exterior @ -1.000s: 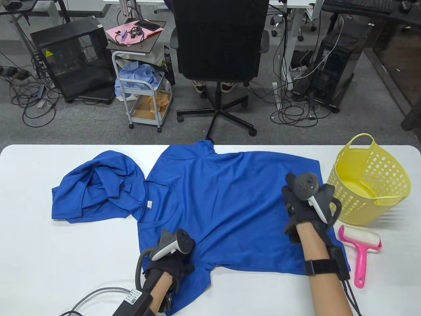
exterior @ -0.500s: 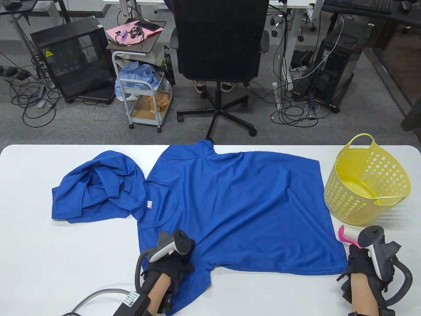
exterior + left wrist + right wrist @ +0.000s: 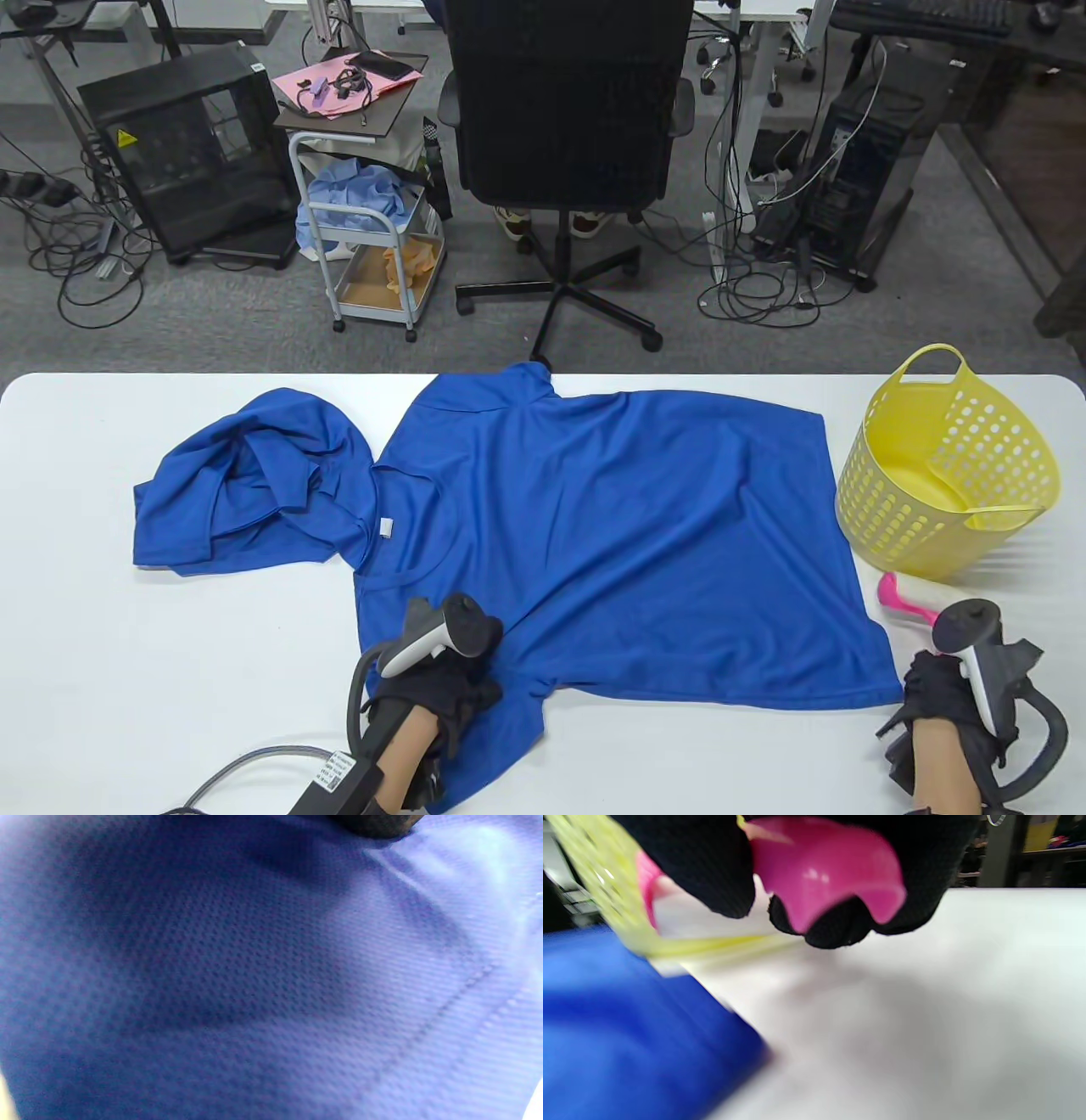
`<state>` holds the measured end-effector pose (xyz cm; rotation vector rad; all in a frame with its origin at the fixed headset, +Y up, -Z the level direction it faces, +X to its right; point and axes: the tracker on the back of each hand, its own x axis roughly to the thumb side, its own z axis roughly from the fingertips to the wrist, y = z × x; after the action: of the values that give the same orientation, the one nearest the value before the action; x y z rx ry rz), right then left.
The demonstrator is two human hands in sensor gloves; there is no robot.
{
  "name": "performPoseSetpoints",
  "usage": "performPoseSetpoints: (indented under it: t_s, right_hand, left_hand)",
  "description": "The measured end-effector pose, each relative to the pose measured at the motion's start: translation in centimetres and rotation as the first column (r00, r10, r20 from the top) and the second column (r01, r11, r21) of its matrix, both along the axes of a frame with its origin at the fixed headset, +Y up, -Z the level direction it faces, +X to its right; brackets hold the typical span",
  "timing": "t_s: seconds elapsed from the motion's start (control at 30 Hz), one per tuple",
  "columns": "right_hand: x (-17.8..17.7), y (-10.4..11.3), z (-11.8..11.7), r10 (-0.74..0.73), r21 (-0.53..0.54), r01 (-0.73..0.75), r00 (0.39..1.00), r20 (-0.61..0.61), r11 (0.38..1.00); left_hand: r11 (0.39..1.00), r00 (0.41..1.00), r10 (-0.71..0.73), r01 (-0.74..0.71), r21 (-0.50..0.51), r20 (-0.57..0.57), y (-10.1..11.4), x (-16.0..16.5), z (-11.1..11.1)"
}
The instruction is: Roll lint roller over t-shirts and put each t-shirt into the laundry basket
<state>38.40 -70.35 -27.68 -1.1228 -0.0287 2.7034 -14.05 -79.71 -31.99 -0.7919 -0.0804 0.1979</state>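
Observation:
A blue t-shirt lies spread flat across the middle of the white table. My left hand rests on its lower left part, near the sleeve. The left wrist view is filled with the blue fabric, with one dark fingertip at the top edge. My right hand is at the table's front right and grips the pink lint roller by its handle; black gloved fingers curl round it. The yellow laundry basket stands just behind the roller.
A second blue t-shirt lies crumpled at the left of the table. White table surface shows to the right of the spread shirt's corner. A black office chair stands behind the table's far edge.
My right hand left the shirt's right side, went down to the lint roller and took hold of its handle. The roller's head has shifted slightly. My left hand stayed put.

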Motion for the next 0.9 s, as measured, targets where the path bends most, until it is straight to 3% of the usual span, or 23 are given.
performPoseSetpoints:
  t_s: [0.1, 0.17, 0.23, 0.33, 0.37, 0.43, 0.53, 0.73, 0.9]
  right_hand:
    - [-2.7, 3.8, 0.9, -0.055, 0.040, 0.061, 0.988, -0.144, 0.997]
    - [-5.7, 5.2, 1.0, -0.131, -0.067, 0.116, 0.950, -0.283, 0.991]
    - [-8.2, 4.9, 0.6, -0.166, -0.172, 0.107, 0.911, -0.377, 0.979]
    - [-11.8, 2.2, -0.3, -0.143, -0.316, -0.001, 0.890, -0.433, 0.949]
    - [-12.5, 1.6, -0.6, -0.125, -0.337, -0.039, 0.884, -0.450, 0.941]
    - [-13.6, 0.9, -1.8, -0.012, -0.241, -0.108, 0.894, -0.448, 0.964]
    - [-13.9, 0.4, -4.8, -0.004, -0.258, -0.118, 0.904, -0.428, 0.959]
    - [-13.2, -1.4, -15.4, -0.098, -0.259, 0.019, 0.950, -0.296, 0.966]
    - [-13.0, -2.3, -22.5, -0.032, -0.257, -0.034, 0.968, -0.248, 0.966]
  left_hand:
    - [1.000, 1.000, 0.004, -0.004, 0.003, -0.001, 0.0, 0.0, 0.0]
    - [1.000, 1.000, 0.009, -0.009, -0.009, 0.002, 0.0, -0.1, 0.0]
    - [1.000, 1.000, 0.016, -0.016, -0.020, -0.001, 0.0, -0.1, 0.0]
    - [0.999, 0.999, 0.030, -0.031, -0.039, -0.017, -0.1, -0.2, 0.1]
    - [0.999, 0.999, 0.029, -0.029, -0.036, -0.015, -0.1, -0.2, 0.0]
    - [0.999, 1.000, 0.028, -0.029, -0.040, -0.014, -0.1, -0.2, 0.0]
    - [0.999, 1.000, 0.027, -0.027, -0.043, -0.012, -0.1, -0.2, 0.0]
    - [0.997, 1.000, 0.028, -0.028, -0.067, -0.009, 0.0, -0.4, 0.2]
    - [0.997, 1.000, 0.025, -0.025, -0.070, -0.006, -0.1, -0.4, 0.4]
